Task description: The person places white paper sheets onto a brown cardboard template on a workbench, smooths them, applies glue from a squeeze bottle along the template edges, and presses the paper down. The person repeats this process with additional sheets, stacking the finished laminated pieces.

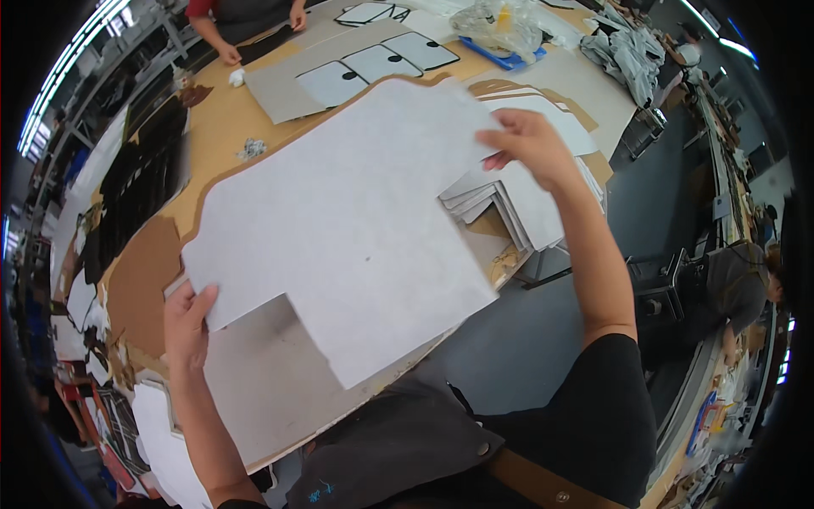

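A large white panel (365, 204) with stepped, cut-out edges lies tilted across the view, above the table's near side. My left hand (188, 327) grips its lower left corner, thumb on top and the other fingers mostly hidden beneath. At the upper right edge my right hand (526, 144) pinches the panel with bent fingers, slightly smeared by motion. Right behind this hand, a fanned stack of smaller white panels (530, 204) sits on the table, brown layers showing at its far edge.
The tan work table (229, 157) holds a grey board with white black-edged pieces (348, 81), a blue tray (504, 58) under clear plastic, and black material (144, 170) at left. Brown board (140, 280) lies near my left hand. Across the table, a person's hands (229, 53) work.
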The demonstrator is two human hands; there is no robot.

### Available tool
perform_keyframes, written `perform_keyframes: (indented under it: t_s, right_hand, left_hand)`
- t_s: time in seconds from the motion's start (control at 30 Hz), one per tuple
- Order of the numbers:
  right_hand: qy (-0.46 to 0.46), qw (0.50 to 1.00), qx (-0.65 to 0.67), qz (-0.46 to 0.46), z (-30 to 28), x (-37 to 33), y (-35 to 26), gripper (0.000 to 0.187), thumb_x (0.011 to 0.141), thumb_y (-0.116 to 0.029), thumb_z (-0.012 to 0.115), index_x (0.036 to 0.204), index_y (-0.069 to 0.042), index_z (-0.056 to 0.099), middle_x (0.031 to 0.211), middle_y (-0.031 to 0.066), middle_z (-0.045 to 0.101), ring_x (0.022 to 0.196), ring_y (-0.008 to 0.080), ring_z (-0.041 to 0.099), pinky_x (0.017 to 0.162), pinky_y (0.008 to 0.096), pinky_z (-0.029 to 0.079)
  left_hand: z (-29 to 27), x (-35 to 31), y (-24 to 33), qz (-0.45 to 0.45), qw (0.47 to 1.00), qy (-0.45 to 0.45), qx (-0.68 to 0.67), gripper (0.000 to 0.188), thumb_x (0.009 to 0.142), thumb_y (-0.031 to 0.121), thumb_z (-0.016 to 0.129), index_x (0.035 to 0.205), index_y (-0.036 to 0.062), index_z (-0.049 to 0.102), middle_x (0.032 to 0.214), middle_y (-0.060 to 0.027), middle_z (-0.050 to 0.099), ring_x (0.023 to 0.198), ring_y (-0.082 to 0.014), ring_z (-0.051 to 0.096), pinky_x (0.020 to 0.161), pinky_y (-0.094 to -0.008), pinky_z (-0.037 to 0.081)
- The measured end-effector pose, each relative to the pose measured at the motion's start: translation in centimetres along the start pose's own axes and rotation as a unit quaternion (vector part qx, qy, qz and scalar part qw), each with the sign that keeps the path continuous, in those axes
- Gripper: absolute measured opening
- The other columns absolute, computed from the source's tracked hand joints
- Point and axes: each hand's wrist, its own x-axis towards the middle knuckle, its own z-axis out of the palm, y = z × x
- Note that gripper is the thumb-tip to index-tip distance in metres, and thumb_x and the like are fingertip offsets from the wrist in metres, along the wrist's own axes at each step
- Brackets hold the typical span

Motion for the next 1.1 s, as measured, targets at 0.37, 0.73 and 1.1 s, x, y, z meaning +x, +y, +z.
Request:
perform_keyframes:
  t_s: [0.37, 0.73, 1.1]
  right_hand:
    - [0.291, 0.946, -0.118, 0.08, -27.8, 2.4, 8.5, 0.028, 0.09, -0.025, 0.073, 0.107, -0.004, 0.069, 0.086, 0.0007, 0.068, 0.07, 0.0091, 0.067, 0.064, 0.0221, 0.052]
    - [0.36, 0.874, -0.264, 0.193, -29.8, 5.0, 21.4, 0.043, 0.088, -0.037, 0.07, 0.113, -0.002, 0.07, 0.089, 0.009, 0.069, 0.077, 0.0179, 0.066, 0.066, 0.0306, 0.052]
    - [0.347, 0.915, -0.173, 0.111, -31.4, 3.9, 13.4, 0.041, 0.085, -0.014, 0.072, 0.123, -0.002, 0.065, 0.076, -0.0007, 0.061, 0.061, 0.0069, 0.056, 0.054, 0.022, 0.042]
  left_hand:
    - [29.8, 13.6, 1.3, -0.055, 0.969, -0.218, -0.099, 0.028, 0.095, 0.02, 0.069, 0.112, -0.0007, 0.064, 0.097, -0.0061, 0.069, 0.078, -0.0134, 0.064, 0.067, -0.0324, 0.055]
    - [30.9, 17.5, -1.5, -0.072, 0.974, -0.215, 0.008, 0.028, 0.094, 0.022, 0.069, 0.11, -0.0007, 0.063, 0.091, -0.0075, 0.068, 0.075, -0.0145, 0.065, 0.066, -0.0293, 0.055]
    - [31.9, 17.0, 2.2, -0.012, 0.976, -0.21, -0.065, 0.029, 0.095, 0.017, 0.067, 0.119, 0.001, 0.062, 0.099, -0.0049, 0.07, 0.086, -0.0115, 0.067, 0.073, -0.0297, 0.057]
